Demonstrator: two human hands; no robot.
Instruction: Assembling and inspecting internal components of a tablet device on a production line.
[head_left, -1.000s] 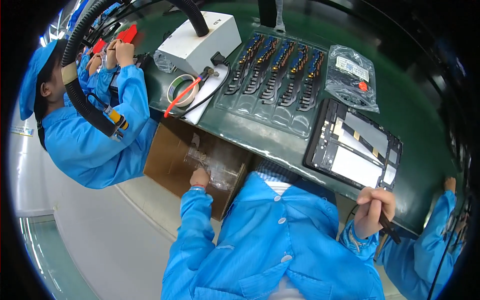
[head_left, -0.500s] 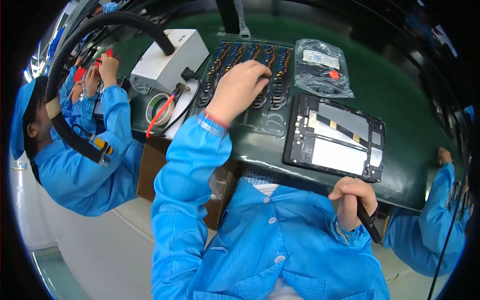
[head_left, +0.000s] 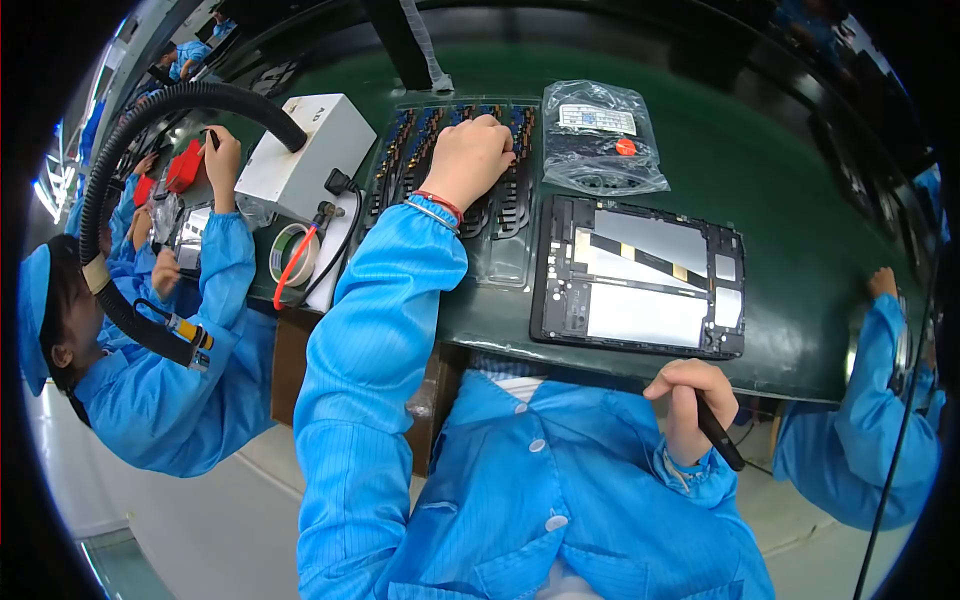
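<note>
My left hand (head_left: pixel 468 160) reaches over a clear plastic tray (head_left: pixel 505 272) that holds rows of dark flex cables (head_left: pixel 515 190) with small gold and blue parts. Its fingers are curled down among the rows; their tips are hidden, so what they hold cannot be seen. Close to my body, off the table's front edge, my right hand (head_left: pixel 692 400) is closed around a black pen-shaped tool (head_left: pixel 722 440), its thicker end pointing down and right. Between the hands an opened tablet (head_left: pixel 640 275) lies on the table, its black frame and silver inner plates facing up.
Right of the tray lies a clear bag (head_left: pixel 605 140) with a white label and red dot. A white box (head_left: pixel 305 155) with a black hose (head_left: pixel 180 95), a tape roll (head_left: pixel 290 252) and a red tube (head_left: pixel 298 268) stand left. A co-worker (head_left: pixel 150 370) sits at left, another's sleeve (head_left: pixel 850 420) at right.
The whole view has shifted, with the table things now farther left. My left hand's fingers have drawn together over the tray. My right hand keeps its grip on the black tool.
</note>
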